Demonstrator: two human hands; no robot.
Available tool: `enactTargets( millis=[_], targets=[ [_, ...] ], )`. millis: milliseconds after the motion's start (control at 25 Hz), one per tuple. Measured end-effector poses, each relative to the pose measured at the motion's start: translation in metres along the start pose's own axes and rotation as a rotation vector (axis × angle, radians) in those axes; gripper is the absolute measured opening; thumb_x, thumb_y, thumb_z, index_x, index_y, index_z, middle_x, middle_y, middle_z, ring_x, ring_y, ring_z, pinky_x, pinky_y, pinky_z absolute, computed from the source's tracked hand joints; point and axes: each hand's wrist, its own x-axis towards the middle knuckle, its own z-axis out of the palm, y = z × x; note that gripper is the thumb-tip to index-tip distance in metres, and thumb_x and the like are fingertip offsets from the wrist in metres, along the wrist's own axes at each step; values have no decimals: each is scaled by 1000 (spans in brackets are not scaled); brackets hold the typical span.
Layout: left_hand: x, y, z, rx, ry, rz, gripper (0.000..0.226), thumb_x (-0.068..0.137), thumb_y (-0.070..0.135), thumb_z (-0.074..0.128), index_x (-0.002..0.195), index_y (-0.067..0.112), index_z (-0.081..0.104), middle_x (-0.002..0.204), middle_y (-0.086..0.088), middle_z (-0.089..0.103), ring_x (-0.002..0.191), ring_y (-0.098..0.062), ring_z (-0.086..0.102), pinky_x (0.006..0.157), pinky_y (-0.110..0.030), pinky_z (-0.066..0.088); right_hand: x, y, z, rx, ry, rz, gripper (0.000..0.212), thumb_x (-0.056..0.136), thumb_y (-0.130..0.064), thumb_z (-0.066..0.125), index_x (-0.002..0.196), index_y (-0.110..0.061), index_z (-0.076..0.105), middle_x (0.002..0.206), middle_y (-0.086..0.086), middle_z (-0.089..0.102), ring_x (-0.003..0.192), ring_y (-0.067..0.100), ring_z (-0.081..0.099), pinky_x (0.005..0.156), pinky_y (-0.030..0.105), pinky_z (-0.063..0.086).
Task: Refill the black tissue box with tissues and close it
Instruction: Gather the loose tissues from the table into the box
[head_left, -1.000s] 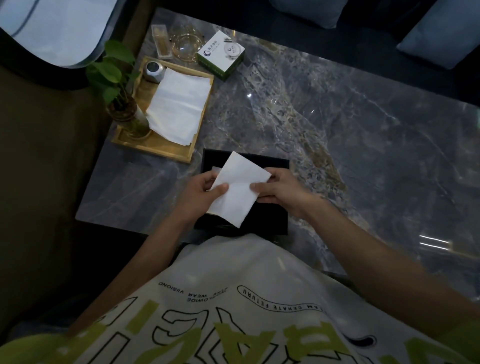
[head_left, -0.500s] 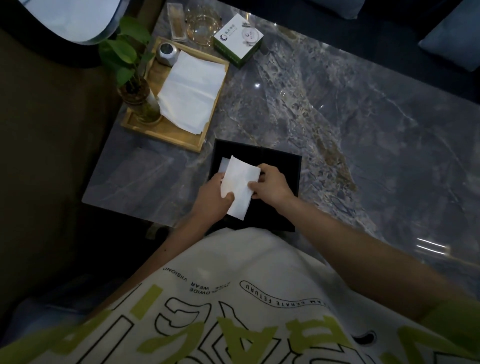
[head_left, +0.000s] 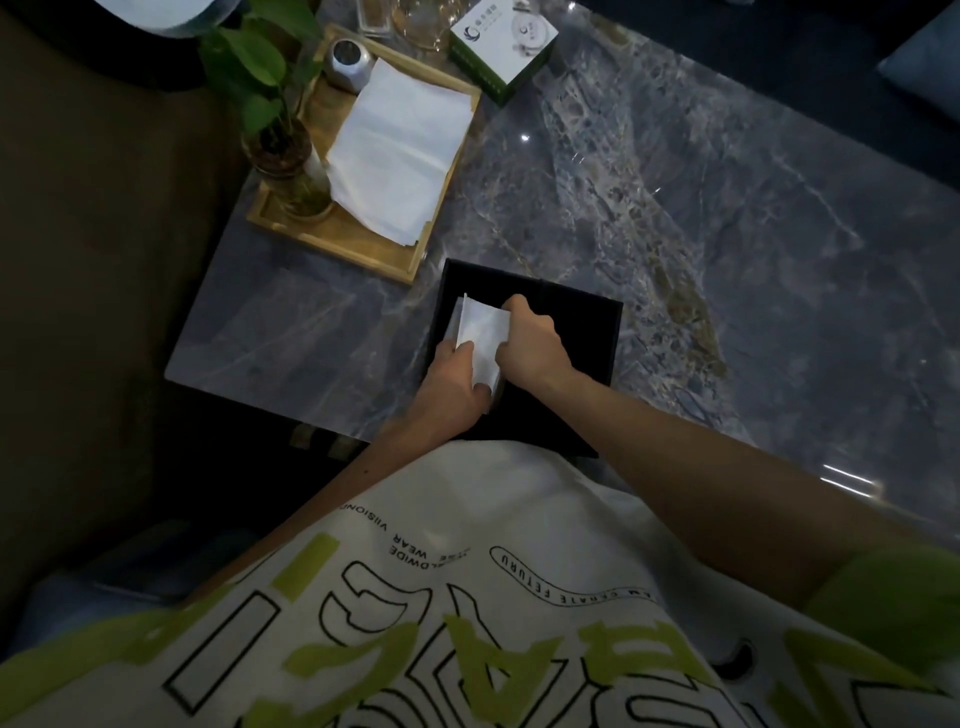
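Observation:
The black tissue box (head_left: 576, 332) lies on the marble table near its front edge, right in front of me. A folded white tissue (head_left: 482, 336) stands narrow over the box's left half. My left hand (head_left: 451, 383) pinches its near edge and my right hand (head_left: 530, 343) holds its right side; both hands rest over the box. A stack of white tissues (head_left: 400, 150) lies on the wooden tray (head_left: 343, 241) at the back left. I cannot make out the inside of the box.
On the tray stand a glass vase with a green plant (head_left: 283, 156) and a small silver jar (head_left: 349, 65). A white and green carton (head_left: 501, 41) and a glass dish (head_left: 421, 21) sit behind it. The table's left edge is near the box.
The tissue was spread wide between my hands a second ago; it is now folded narrower and lower, down against the box. My hands have come closer together.

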Motion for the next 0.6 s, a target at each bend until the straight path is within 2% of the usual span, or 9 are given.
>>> enactTargets(
  millis=[80,120,240,360,480,520,600],
  targets=[
    [4,-1,1,17,-17,-27,32,87,11,55,114,-4,46,134,-22,38,111,-34,48,85,-28,35,0,-2,1,-29,-9,-3,29,86,1,50,112,-6,40,83,6,47,65,17,49,45,24,31],
    [5,0,1,17,-27,-36,31,87,11,55,113,-3,46,134,-22,38,109,-34,48,84,-29,36,1,-3,2,-39,-8,-4,31,86,2,50,114,-6,40,82,6,47,65,17,49,45,24,31],
    [8,-1,1,38,-46,-45,39,86,11,55,120,-3,43,138,-21,34,113,-35,48,94,-37,43,2,-5,4,-81,-14,-12,31,85,3,51,111,-7,39,76,3,43,61,15,47,44,23,29],
    [12,1,0,65,-77,-34,47,88,11,54,130,-2,39,146,-20,27,124,-36,44,103,-41,41,2,-7,4,-120,-49,8,27,85,2,53,106,-8,38,81,7,45,62,16,45,45,23,28],
    [11,6,-4,47,-81,-16,68,91,9,51,150,2,17,158,-19,11,143,-35,25,117,-42,26,1,-8,1,-145,-86,26,24,85,-1,55,105,-6,41,90,11,44,61,13,41,46,23,28],
    [12,5,-4,45,-73,-10,72,92,8,49,152,3,10,160,-18,7,146,-32,19,119,-39,21,0,-7,-1,-169,-95,12,21,85,-1,55,99,-8,41,91,11,43,61,13,40,47,23,28],
    [9,5,-2,95,-75,31,70,92,5,47,150,-4,9,161,-22,-3,149,-32,4,121,-36,9,-3,-7,-6,-251,-107,-73,18,84,0,55,93,-9,43,93,10,43,67,17,44,54,25,31]
  ],
)
